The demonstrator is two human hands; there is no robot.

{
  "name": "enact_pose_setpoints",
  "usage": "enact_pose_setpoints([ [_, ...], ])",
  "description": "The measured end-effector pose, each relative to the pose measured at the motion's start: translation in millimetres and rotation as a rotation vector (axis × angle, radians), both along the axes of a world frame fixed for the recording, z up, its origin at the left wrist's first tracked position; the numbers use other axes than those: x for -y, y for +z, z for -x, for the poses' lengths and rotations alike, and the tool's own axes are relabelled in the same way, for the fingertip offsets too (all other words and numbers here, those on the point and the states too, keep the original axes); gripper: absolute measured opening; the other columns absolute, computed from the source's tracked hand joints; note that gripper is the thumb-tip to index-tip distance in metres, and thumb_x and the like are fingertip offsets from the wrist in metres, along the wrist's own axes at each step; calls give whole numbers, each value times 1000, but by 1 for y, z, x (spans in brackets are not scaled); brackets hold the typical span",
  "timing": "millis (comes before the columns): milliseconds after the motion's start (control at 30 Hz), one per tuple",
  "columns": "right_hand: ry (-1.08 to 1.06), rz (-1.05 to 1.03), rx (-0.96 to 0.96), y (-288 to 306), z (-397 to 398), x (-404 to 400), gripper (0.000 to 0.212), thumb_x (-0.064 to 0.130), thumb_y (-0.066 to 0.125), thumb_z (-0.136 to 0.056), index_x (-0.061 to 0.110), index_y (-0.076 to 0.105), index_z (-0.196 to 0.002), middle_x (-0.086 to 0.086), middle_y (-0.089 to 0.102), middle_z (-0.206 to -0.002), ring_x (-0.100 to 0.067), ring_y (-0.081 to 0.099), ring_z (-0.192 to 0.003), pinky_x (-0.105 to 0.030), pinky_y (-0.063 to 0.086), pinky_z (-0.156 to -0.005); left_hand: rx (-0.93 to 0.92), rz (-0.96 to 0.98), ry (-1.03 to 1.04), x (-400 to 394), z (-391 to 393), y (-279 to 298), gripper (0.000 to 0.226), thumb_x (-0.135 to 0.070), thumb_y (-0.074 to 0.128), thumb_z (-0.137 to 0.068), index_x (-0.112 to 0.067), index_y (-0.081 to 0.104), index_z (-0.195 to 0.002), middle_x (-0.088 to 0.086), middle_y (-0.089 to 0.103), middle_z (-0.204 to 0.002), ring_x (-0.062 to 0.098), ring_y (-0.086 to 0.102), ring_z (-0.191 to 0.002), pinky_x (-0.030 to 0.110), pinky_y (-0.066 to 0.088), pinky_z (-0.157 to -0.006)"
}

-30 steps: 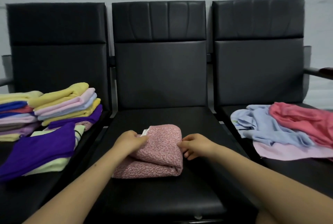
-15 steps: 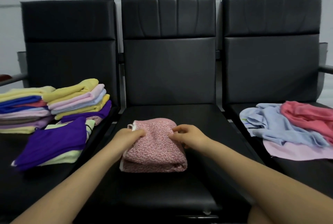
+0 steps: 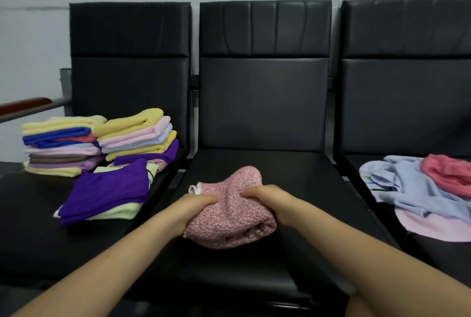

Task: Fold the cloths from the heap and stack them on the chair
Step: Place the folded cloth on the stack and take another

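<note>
My left hand [image 3: 190, 211] and my right hand [image 3: 271, 204] both grip the folded pink speckled knit cloth [image 3: 230, 211], fingers curled into its two sides, and it sits bunched between them over the front of the middle black padded chair seat [image 3: 293, 179]. A white label [image 3: 195, 188] pokes out at its far left corner. On the left chair seat [image 3: 30, 214], a folded purple cloth [image 3: 109, 189] lies over a pale yellow one [image 3: 119, 212], and behind them stand two stacks of folded cloths [image 3: 102, 142] in yellow, pink, blue and purple. On the right seat lies the loose heap: a light blue cloth [image 3: 407, 186], a coral one [image 3: 448, 174] and a pale pink one [image 3: 433, 225].
</note>
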State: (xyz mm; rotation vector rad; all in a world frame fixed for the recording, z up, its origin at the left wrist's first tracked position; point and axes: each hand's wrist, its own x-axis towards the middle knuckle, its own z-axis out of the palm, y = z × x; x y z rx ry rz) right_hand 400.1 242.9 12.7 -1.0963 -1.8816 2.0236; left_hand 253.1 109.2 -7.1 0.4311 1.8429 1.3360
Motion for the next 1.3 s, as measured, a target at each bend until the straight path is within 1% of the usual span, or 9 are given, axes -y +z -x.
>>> enact_pose_setpoints([
  [200,44,-98,-69,8,25,26,22,21,65,-89,10,61,-107,-12,66,-110,-25,64,-102,-39,51,-95,0,-49,52,20,17,0,33,-16,68,-88,2,63,-115,20,71,-99,31,68,-89,33,53,-78],
  [400,69,-72,-214,22,60,47,27,18,65,-90,10,61,-115,-9,67,-110,-23,65,-99,-33,53,-83,-31,-163,198,56,48,27,25,-12,66,-89,4,64,-108,20,70,-98,30,66,-85,32,51,-75],
  [567,140,-76,-324,45,137,70,43,19,67,-89,5,55,-129,-13,64,-122,-26,63,-107,-40,50,-96,-194,-222,322,95,117,71,36,-18,66,-89,-2,58,-120,17,67,-105,30,64,-91,34,50,-75],
  [667,163,-56,-376,51,190,92,49,19,69,-87,2,54,-131,-13,64,-123,-27,63,-110,-42,49,-101,-399,-94,410,121,166,89,49,-31,67,-88,-9,53,-129,15,60,-118,30,58,-103,38,45,-86],
  [767,171,-150,-271,31,228,113,49,18,73,-80,5,54,-123,-12,63,-121,-26,63,-105,-39,53,-92,-605,170,451,141,201,75,46,-30,65,-89,-6,53,-127,15,59,-113,30,57,-99,37,45,-78],
  [900,193,-340,-31,8,229,126,21,18,70,-84,8,53,-91,-8,56,-83,-23,55,-78,-36,50,-71,-871,615,403,144,204,41,40,-33,61,-86,-5,56,-114,19,58,-113,35,55,-104,39,50,-84],
  [1067,102,-341,-114,26,176,96,30,17,63,-90,10,56,-118,-5,54,-77,-13,51,-61,-27,43,-57,-1109,334,278,96,162,56,37,-31,54,-90,-12,59,-122,13,60,-117,30,55,-107,40,48,-86],
  [1200,-38,-302,-68,25,94,44,9,17,56,-94,12,60,-101,-4,58,-78,-12,52,-59,-22,41,-50,-991,110,159,33,84,67,17,-18,52,-91,-17,66,-99,4,64,-96,19,56,-87,28,42,-70],
  [1300,-184,-293,-42,19,21,-4,8,17,55,-95,12,60,-96,-4,58,-75,-12,51,-55,-22,39,-48,-815,24,18,-23,20,67,15,-22,52,-93,-21,67,-92,2,65,-96,22,62,-95,30,50,-83],
])
